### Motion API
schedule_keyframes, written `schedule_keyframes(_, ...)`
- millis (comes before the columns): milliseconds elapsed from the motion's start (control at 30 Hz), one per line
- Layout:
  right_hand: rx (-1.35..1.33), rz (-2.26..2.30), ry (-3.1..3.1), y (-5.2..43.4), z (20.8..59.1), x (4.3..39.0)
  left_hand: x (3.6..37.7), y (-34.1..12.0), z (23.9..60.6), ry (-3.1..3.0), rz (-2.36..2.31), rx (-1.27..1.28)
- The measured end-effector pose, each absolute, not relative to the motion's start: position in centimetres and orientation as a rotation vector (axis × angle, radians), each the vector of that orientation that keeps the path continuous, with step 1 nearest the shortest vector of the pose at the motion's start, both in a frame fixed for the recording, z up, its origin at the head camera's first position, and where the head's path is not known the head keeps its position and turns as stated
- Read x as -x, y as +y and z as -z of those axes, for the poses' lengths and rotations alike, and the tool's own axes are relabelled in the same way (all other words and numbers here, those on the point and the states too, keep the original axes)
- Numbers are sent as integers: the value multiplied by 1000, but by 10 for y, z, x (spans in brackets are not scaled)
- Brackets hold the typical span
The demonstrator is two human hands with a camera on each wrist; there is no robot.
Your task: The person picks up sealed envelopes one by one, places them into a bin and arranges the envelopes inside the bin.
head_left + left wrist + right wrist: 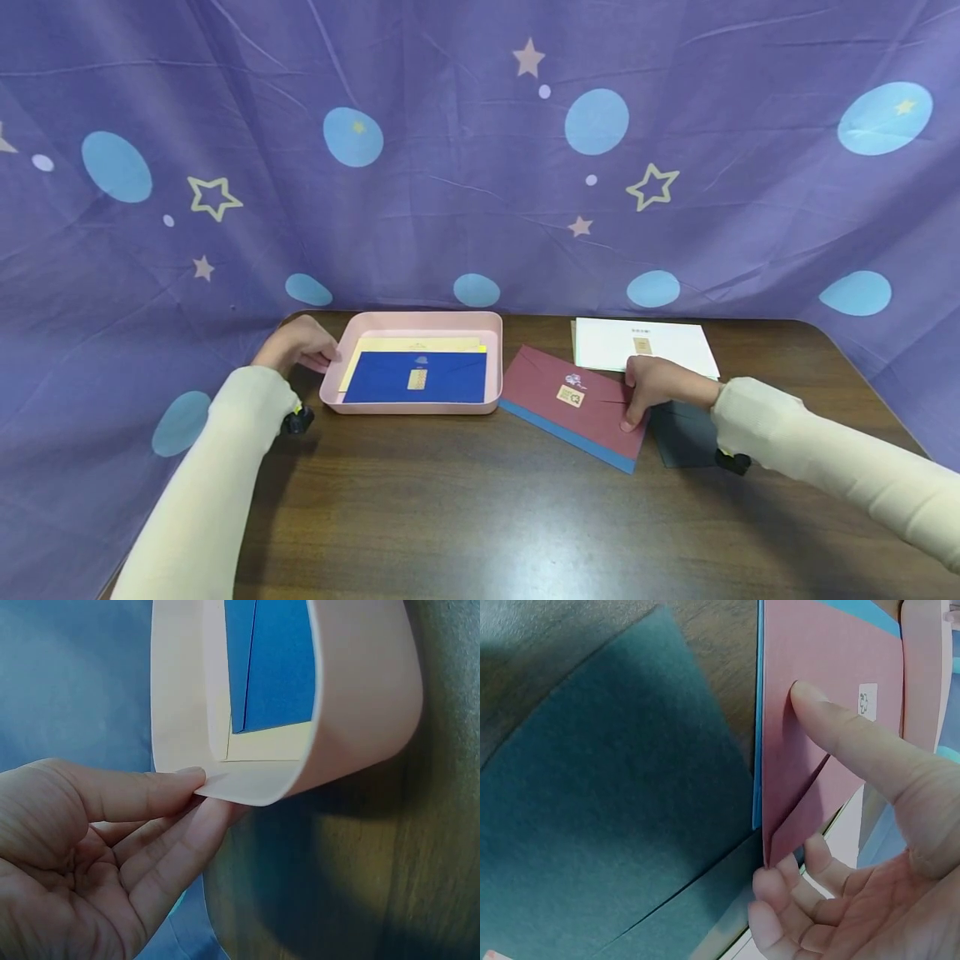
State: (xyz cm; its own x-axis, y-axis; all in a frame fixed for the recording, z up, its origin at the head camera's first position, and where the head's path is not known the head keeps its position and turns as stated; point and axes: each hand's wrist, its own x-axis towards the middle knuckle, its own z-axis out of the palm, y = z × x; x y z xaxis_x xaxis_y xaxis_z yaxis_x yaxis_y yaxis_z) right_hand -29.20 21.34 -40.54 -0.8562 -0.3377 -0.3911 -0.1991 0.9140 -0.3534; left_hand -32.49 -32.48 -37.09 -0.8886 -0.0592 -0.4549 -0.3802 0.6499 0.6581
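Grip, left to right: my left hand (300, 346) pinches the near-left corner of the pink tray (333, 400) between thumb and fingers, steadying it; my right hand (656, 387) has the thumb flat on top of the maroon envelope (555, 400) and the fingers curled under its right corner, pinching that corner just off the table (450, 517). Contents of the tray: a dark blue envelope (390, 379) lying over a yellow one (375, 343). The maroon envelope lies just right of the tray, on top of a light blue envelope (558, 433) showing along its lower edge. Further right: a dark teal envelope (686, 437), partly under my wrist, and a white envelope (667, 342) behind. Handling note, as I judge it: lift only the maroon sheet, keep the thumb off the sticker seal (570, 396), hold it level, and keep the tray pinned.
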Motion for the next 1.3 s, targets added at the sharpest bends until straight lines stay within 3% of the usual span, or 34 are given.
schedule_keyframes(733, 339, 310, 2660, 225, 400, 300, 325, -323, 372, 2509, -1050, 369)
schedule_keyframes(1300, 276, 767, 2602, 238, 390, 299, 323, -323, 370, 2502, -1070, 367)
